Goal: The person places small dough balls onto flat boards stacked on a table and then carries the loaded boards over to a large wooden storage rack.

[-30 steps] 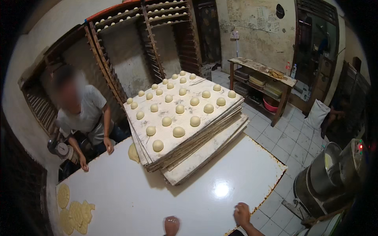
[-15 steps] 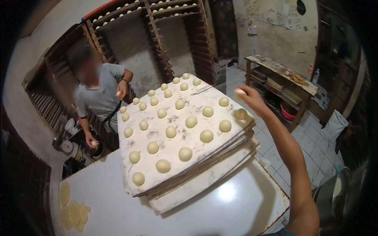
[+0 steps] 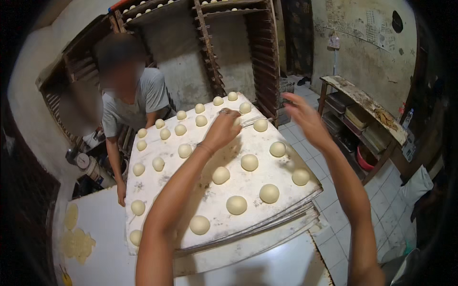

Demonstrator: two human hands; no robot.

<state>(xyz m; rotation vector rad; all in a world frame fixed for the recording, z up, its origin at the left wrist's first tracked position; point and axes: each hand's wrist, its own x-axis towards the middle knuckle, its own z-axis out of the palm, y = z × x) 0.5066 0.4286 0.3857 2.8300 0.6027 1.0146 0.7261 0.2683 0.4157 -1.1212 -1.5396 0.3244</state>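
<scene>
Rows of round, pale dough balls (image 3: 249,162) sit spaced apart on a floured white board (image 3: 281,219), the top one of a stack. Over the board's far part my left hand (image 3: 225,127) is bent with its fingers curled against a dough ball (image 3: 236,121), which shows beside the fingertips. Beyond the far right edge my right hand (image 3: 305,117) is raised, slightly blurred, its fingers apart and nothing in it. Nearest to it on the board is a dough ball (image 3: 260,125). My left forearm hides part of the rows.
A co-worker in a grey shirt (image 3: 155,90) leans at the board's left side, one hand (image 3: 121,194) by its edge. Flattened dough (image 3: 78,245) lies on the white table (image 3: 105,214). Behind stands a wooden rack (image 3: 262,57); a low shelf table (image 3: 362,102) is at right.
My left arm has come in over the board. My right hand has let go of its dough ball, and another ball sits near the far right edge. The co-worker has leaned closer.
</scene>
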